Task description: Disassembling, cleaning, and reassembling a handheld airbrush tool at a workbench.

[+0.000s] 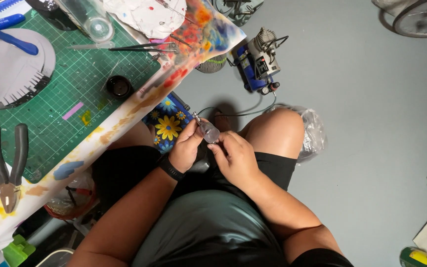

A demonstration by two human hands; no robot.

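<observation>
A seated person, seen from above, holds a small airbrush point(204, 127) over the lap, just beside the edge of a paint-stained worktop point(124, 116). The left hand point(188, 146) wraps the metal body, thumb and fingers closed on it. The right hand point(234, 157) pinches the clear cup end with its fingertips. Both forearms angle inward from the body, elbows bent, wrists close together, a dark watch point(170, 168) on the left wrist. A thin hose runs from the airbrush to a small blue compressor point(258, 62) on the floor. To work such a small part well, a steady left grip and light, slow turns of the right fingertips seem wise, keeping the hose slack. Pliers point(7, 165) lie on the worktop, beside a green cutting mat point(70, 79).
</observation>
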